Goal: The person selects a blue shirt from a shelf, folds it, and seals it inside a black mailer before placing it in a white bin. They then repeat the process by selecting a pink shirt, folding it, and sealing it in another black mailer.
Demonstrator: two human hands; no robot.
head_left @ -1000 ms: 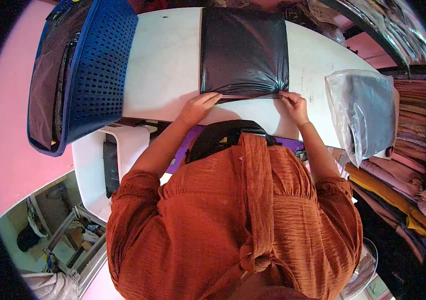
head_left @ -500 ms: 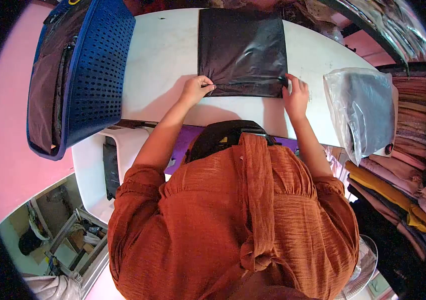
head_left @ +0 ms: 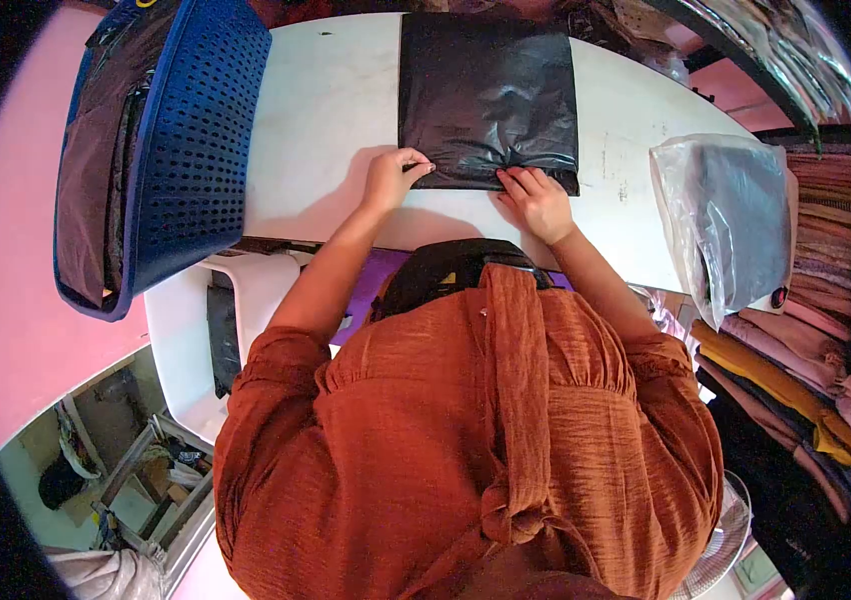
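A black plastic mailing bag [head_left: 486, 90] lies flat on the white table [head_left: 331, 110], its near edge towards me. My left hand [head_left: 396, 180] pinches the bag's near left corner between thumb and fingers. Along the near edge, right of the middle, my right hand [head_left: 540, 203] has its fingertips pressed together on the plastic. Creases spread out from those fingertips. What lies under the fingers of either hand is hidden.
A blue perforated basket [head_left: 191, 140] with dark packages stands at the left. On the table's right end lies a clear plastic bag [head_left: 731, 220] with grey contents. Folded cloth [head_left: 826, 230] is stacked beyond it. A white chair [head_left: 181, 350] stands lower left.
My right hand has moved left from the bag's near right corner to the near edge, and the plastic there has puckered. The left hand stays at the left corner.
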